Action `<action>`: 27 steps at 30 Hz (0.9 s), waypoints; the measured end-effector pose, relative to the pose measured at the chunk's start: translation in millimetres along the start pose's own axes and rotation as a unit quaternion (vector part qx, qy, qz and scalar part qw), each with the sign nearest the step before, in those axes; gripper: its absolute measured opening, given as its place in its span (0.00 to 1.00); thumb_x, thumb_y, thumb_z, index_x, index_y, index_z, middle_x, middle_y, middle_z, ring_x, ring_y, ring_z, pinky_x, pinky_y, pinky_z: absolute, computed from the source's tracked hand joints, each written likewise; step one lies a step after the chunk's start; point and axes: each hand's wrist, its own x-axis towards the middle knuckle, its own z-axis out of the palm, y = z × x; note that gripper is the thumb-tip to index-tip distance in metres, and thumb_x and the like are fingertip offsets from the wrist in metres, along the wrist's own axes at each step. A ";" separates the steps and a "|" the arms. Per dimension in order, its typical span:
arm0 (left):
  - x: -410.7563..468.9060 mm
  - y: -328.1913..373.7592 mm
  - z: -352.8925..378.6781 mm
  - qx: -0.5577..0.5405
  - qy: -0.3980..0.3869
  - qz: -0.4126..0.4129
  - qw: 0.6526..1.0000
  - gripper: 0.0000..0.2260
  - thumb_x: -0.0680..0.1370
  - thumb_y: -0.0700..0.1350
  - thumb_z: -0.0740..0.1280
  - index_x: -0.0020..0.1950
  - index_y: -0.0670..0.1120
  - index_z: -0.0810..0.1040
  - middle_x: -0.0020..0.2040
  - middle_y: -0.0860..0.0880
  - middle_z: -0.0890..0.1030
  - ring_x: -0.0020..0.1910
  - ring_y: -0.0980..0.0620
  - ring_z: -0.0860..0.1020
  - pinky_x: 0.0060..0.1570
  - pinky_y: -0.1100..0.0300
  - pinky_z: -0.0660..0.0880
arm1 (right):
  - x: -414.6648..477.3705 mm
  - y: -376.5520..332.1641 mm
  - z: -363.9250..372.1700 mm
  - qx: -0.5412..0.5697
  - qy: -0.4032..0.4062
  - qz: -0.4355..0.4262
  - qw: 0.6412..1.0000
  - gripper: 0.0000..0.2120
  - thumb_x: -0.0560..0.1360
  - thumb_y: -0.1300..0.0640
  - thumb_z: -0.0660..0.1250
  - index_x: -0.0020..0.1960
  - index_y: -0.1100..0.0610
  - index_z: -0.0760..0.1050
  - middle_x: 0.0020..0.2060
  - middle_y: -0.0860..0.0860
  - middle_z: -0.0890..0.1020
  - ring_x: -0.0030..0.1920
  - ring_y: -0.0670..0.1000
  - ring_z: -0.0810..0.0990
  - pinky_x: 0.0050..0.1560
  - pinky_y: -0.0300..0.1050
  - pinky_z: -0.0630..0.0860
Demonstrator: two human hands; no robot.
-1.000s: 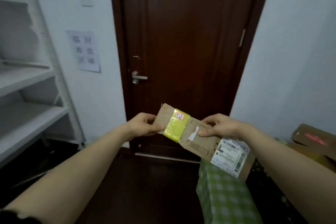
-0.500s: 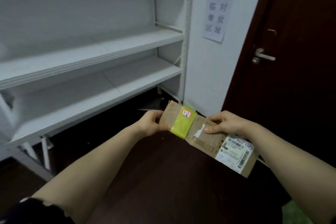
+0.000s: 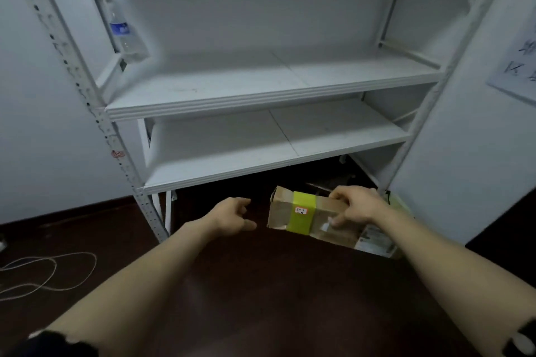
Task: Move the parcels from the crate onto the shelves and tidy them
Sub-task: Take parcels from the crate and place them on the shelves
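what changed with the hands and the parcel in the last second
The left hand let go of the parcel and is now open just left of it. The view swung left from the door to the shelves. The right hand still grips the parcel.

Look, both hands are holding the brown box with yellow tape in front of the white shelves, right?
Not quite. Only the right hand holds the brown box with yellow tape. The left hand is open beside it and does not touch it; the head view shows the gap between them. The rest is right: the box is in front of the white shelves.
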 end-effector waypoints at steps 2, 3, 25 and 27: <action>18.6 -20.6 -22.5 0.007 0.010 -0.019 1.000 0.32 0.74 0.43 0.72 0.75 0.43 0.62 0.69 0.42 0.71 0.67 0.46 0.72 0.60 0.60 0.71 | 28.5 -17.1 1.4 -0.007 0.011 -0.009 1.000 0.25 0.66 0.46 0.75 0.61 0.44 0.72 0.57 0.45 0.78 0.59 0.50 0.74 0.60 0.47 0.65; 28.7 -27.9 -31.3 0.011 0.011 -0.024 1.000 0.32 0.74 0.43 0.72 0.75 0.43 0.62 0.69 0.42 0.71 0.67 0.46 0.72 0.60 0.61 0.70 | 42.7 -23.1 1.9 -0.009 0.019 -0.012 1.000 0.25 0.67 0.48 0.75 0.62 0.45 0.71 0.58 0.46 0.78 0.59 0.51 0.74 0.60 0.47 0.66; 440.5 42.2 -32.7 0.030 0.064 -0.064 0.995 0.37 0.74 0.51 0.72 0.78 0.55 0.54 0.72 0.46 0.65 0.67 0.47 0.71 0.65 0.56 0.68 | 490.9 85.0 -25.4 -0.076 0.034 -0.081 0.993 0.24 0.74 0.54 0.68 0.68 0.47 0.68 0.64 0.49 0.72 0.66 0.52 0.67 0.64 0.48 0.62; 477.7 46.4 -22.6 0.038 0.058 -0.057 0.996 0.38 0.74 0.51 0.71 0.78 0.55 0.53 0.73 0.47 0.64 0.68 0.47 0.69 0.66 0.57 0.67 | 522.6 102.3 -21.0 -0.073 0.031 -0.072 0.994 0.25 0.74 0.54 0.68 0.69 0.46 0.67 0.65 0.49 0.71 0.67 0.52 0.66 0.64 0.48 0.63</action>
